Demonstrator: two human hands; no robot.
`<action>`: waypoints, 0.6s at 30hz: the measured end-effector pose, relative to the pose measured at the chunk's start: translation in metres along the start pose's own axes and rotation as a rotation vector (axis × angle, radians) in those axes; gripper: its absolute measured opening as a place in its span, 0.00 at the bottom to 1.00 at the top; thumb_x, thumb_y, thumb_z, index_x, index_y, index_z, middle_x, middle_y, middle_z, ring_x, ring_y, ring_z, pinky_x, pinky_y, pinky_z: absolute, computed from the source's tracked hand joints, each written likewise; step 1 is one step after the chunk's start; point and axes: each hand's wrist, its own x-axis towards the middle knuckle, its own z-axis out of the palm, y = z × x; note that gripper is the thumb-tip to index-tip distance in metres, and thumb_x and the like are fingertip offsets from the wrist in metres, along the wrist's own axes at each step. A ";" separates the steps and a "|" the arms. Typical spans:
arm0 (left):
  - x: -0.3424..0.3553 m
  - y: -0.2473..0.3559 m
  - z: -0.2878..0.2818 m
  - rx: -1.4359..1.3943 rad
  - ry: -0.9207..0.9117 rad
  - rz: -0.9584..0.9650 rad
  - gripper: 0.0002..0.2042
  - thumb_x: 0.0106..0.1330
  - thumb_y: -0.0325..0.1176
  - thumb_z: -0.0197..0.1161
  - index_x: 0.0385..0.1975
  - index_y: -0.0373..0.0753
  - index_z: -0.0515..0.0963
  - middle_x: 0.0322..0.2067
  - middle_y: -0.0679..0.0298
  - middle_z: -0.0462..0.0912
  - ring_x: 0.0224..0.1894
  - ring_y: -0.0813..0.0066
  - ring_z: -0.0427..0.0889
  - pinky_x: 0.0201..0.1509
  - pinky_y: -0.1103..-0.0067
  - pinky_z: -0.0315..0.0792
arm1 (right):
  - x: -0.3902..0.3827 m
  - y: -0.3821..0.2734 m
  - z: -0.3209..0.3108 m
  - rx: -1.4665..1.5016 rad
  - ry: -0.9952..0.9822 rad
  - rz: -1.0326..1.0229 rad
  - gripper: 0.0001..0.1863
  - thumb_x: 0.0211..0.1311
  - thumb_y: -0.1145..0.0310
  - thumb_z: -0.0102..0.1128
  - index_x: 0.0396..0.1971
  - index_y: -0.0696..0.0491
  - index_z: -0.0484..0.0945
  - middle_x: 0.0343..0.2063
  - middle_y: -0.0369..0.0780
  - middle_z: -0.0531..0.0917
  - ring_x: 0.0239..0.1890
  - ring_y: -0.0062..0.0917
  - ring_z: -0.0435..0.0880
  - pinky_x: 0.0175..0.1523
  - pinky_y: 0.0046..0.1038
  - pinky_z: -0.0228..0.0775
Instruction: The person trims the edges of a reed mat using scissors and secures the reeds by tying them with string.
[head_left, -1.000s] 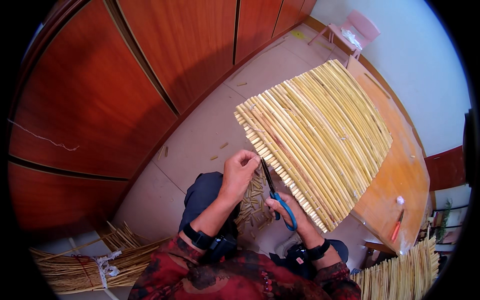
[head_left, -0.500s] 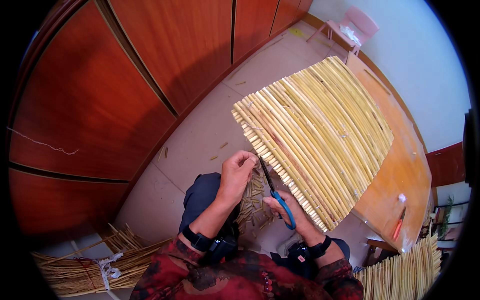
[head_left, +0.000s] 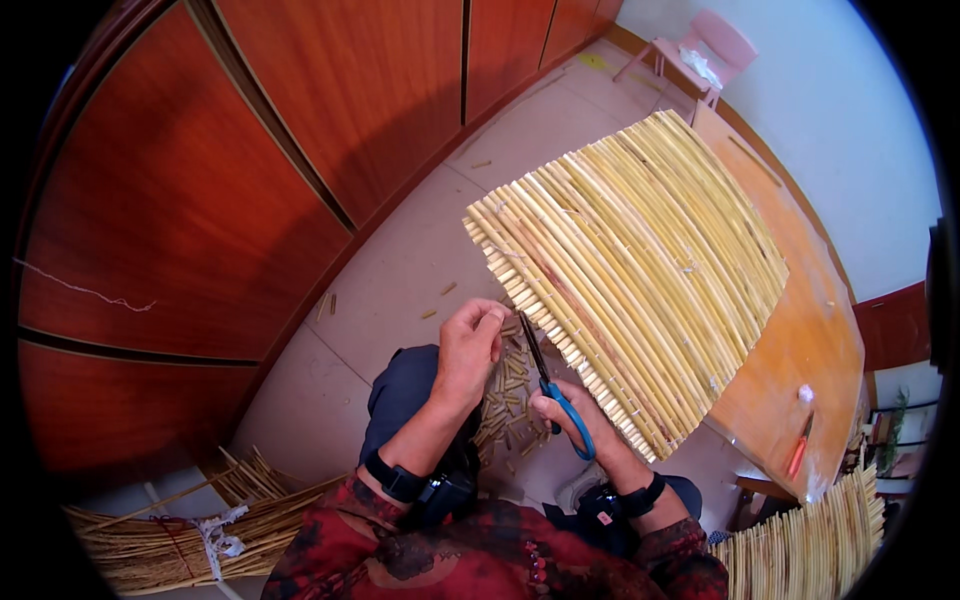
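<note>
A mat of straw-coloured reed stalks (head_left: 640,260), bound in rows with thin thread, rests on the wooden table with its trimmed ends overhanging the near left edge. My right hand (head_left: 565,410) grips blue-handled scissors (head_left: 566,412) below that edge. Their dark blades point up along the stalk ends, close to my left fingertips. My left hand (head_left: 468,348) is closed in a pinch beside the mat's edge; whatever lies between its fingertips is too small to make out. Many short cut reed pieces (head_left: 510,390) lie on the floor beneath my hands.
The wooden table (head_left: 800,340) carries a red-handled tool (head_left: 800,448) and a small white wad (head_left: 805,394). Reddish cabinets (head_left: 330,100) line the left. A tied reed bundle (head_left: 150,545) lies lower left, another reed mat (head_left: 800,550) lower right. A pink chair (head_left: 715,50) stands far back.
My left hand has turned slightly, its fingertips shifting a little left, away from the scissor tips. The scissors have moved very slightly to the right; the mat stays in place.
</note>
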 end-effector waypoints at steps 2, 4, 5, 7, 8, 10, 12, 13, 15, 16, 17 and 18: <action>0.000 0.002 0.000 0.002 0.000 -0.003 0.06 0.57 0.29 0.49 0.25 0.35 0.71 0.16 0.72 0.66 0.17 0.89 0.63 0.17 0.91 0.59 | 0.001 -0.001 0.000 0.002 -0.008 0.006 0.14 0.50 0.58 0.54 0.24 0.55 0.71 0.14 0.29 0.67 0.18 0.12 0.64 0.24 0.15 0.57; -0.001 0.001 0.000 -0.004 -0.004 -0.003 0.06 0.57 0.29 0.49 0.25 0.34 0.71 0.16 0.71 0.66 0.17 0.89 0.63 0.17 0.91 0.59 | 0.001 -0.001 0.000 0.005 -0.015 0.021 0.14 0.51 0.58 0.54 0.24 0.55 0.71 0.14 0.29 0.67 0.18 0.12 0.63 0.23 0.15 0.56; 0.000 0.000 0.000 -0.005 -0.004 -0.004 0.06 0.57 0.29 0.49 0.25 0.34 0.71 0.16 0.71 0.66 0.17 0.89 0.63 0.17 0.91 0.59 | 0.000 -0.001 0.000 0.031 -0.016 0.013 0.13 0.51 0.58 0.54 0.23 0.55 0.71 0.14 0.29 0.66 0.17 0.11 0.63 0.23 0.15 0.56; 0.000 0.001 -0.001 -0.007 -0.015 -0.007 0.06 0.57 0.29 0.49 0.25 0.34 0.71 0.16 0.71 0.66 0.17 0.88 0.63 0.17 0.91 0.59 | -0.001 -0.001 0.001 0.057 -0.018 0.004 0.13 0.51 0.58 0.54 0.22 0.54 0.70 0.13 0.29 0.65 0.17 0.11 0.62 0.22 0.15 0.55; 0.000 0.002 -0.001 -0.007 -0.014 -0.007 0.06 0.57 0.29 0.49 0.25 0.34 0.71 0.16 0.71 0.66 0.17 0.88 0.63 0.17 0.91 0.59 | -0.001 0.002 0.001 0.042 -0.012 -0.020 0.14 0.51 0.58 0.54 0.21 0.54 0.70 0.13 0.29 0.65 0.17 0.11 0.62 0.22 0.15 0.54; -0.001 0.001 -0.001 0.011 -0.009 -0.008 0.06 0.57 0.29 0.49 0.25 0.34 0.71 0.15 0.71 0.66 0.17 0.88 0.63 0.17 0.91 0.59 | 0.000 0.003 0.001 0.027 -0.007 -0.038 0.15 0.51 0.57 0.53 0.20 0.54 0.69 0.13 0.29 0.65 0.16 0.11 0.62 0.21 0.15 0.54; 0.000 0.000 -0.001 0.001 -0.010 -0.004 0.06 0.57 0.29 0.49 0.25 0.34 0.71 0.15 0.72 0.66 0.16 0.88 0.63 0.17 0.91 0.59 | 0.005 0.001 0.000 -0.033 0.011 -0.072 0.16 0.50 0.54 0.53 0.19 0.53 0.68 0.13 0.29 0.65 0.16 0.12 0.63 0.21 0.14 0.54; 0.000 0.000 -0.001 -0.008 -0.013 0.002 0.06 0.57 0.29 0.49 0.25 0.34 0.71 0.15 0.72 0.66 0.16 0.88 0.63 0.17 0.91 0.59 | 0.006 0.001 0.001 -0.033 0.010 -0.073 0.16 0.50 0.54 0.53 0.19 0.53 0.68 0.13 0.29 0.65 0.16 0.12 0.63 0.21 0.14 0.54; 0.000 0.000 -0.002 -0.002 -0.017 -0.005 0.06 0.57 0.29 0.49 0.25 0.34 0.71 0.15 0.72 0.66 0.16 0.88 0.63 0.17 0.91 0.59 | 0.008 0.003 0.002 0.030 0.002 -0.023 0.17 0.50 0.52 0.52 0.18 0.52 0.68 0.13 0.29 0.65 0.16 0.11 0.63 0.21 0.14 0.55; 0.000 0.000 -0.002 0.004 -0.023 -0.014 0.06 0.57 0.29 0.49 0.25 0.34 0.71 0.14 0.72 0.66 0.16 0.88 0.63 0.17 0.91 0.59 | 0.009 0.004 0.002 0.029 0.002 -0.023 0.17 0.50 0.52 0.52 0.18 0.52 0.68 0.13 0.29 0.65 0.16 0.11 0.63 0.21 0.14 0.55; 0.000 0.000 -0.002 0.003 -0.023 -0.014 0.06 0.57 0.29 0.49 0.25 0.34 0.71 0.14 0.72 0.66 0.16 0.88 0.63 0.17 0.91 0.59 | 0.009 0.004 0.002 0.051 0.005 -0.014 0.17 0.50 0.52 0.52 0.18 0.52 0.68 0.13 0.29 0.65 0.16 0.11 0.63 0.21 0.14 0.55; 0.000 0.000 -0.002 0.006 -0.021 -0.021 0.06 0.57 0.29 0.49 0.25 0.34 0.71 0.14 0.72 0.66 0.16 0.89 0.63 0.17 0.91 0.59 | 0.010 0.005 0.003 0.073 0.006 -0.004 0.17 0.50 0.52 0.53 0.17 0.52 0.68 0.13 0.29 0.65 0.15 0.11 0.63 0.21 0.14 0.55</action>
